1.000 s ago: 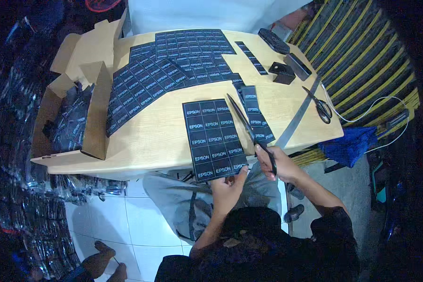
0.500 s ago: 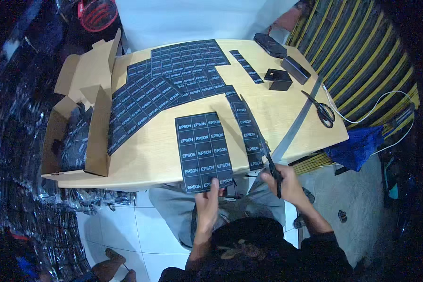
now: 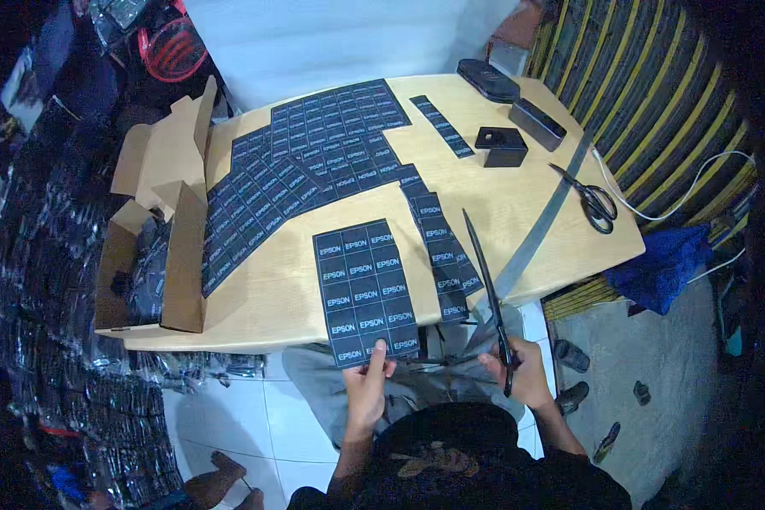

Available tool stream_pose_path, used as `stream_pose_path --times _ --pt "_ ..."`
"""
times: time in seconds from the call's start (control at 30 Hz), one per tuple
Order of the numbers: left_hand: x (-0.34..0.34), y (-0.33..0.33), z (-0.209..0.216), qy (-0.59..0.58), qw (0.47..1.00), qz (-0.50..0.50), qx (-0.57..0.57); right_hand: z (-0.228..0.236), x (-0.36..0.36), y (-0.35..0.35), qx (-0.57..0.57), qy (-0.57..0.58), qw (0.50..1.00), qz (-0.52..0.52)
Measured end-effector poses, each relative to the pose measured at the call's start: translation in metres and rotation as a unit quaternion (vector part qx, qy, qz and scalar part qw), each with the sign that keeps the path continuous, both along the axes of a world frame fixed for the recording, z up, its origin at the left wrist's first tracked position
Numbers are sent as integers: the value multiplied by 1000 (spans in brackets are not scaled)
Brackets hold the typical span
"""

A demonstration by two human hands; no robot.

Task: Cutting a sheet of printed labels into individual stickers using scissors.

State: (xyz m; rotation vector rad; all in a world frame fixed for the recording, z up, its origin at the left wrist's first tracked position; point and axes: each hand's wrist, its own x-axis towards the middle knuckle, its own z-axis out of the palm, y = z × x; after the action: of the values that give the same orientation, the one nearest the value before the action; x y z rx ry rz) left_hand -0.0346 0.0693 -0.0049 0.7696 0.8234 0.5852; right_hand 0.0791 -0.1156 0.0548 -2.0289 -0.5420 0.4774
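Observation:
My left hand (image 3: 371,384) grips the lower edge of a black label sheet (image 3: 365,293), thumb on top. The sheet is printed in a grid of small rectangles with pale lettering and reaches over the table's front edge. My right hand (image 3: 523,374) is closed around the handles of black scissors (image 3: 490,293), whose blades point away from me. Between the sheet and the scissors, a narrow label strip (image 3: 442,255) lies partly over another strip (image 3: 468,274) near the front edge.
Overlapping label sheets (image 3: 340,110) cover the table's back left, beside an open cardboard box (image 3: 183,263) holding dark pieces. Toward the right are a lone strip (image 3: 442,127), black boxes (image 3: 503,153), a black case (image 3: 489,79), a second pair of scissors (image 3: 599,208) and a white cable (image 3: 697,183).
The scissors have moved right and down, away from the strip. That strip now lies apart, on top of another. The whole view has shifted slightly; my left hand still holds the sheet.

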Motion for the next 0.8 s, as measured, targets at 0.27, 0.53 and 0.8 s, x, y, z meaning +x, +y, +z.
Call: stream_pose_path --times 0.27,0.53,0.8 --pt "0 -8 -8 -11 999 -32 -2 -12 -6 -8 36 43 998 18" --pt "7 -15 3 14 999 -38 -6 -67 -30 -45 185 281 938 87" --pt "5 -15 0 68 998 -8 14 -64 -47 -78 40 355 920 163"
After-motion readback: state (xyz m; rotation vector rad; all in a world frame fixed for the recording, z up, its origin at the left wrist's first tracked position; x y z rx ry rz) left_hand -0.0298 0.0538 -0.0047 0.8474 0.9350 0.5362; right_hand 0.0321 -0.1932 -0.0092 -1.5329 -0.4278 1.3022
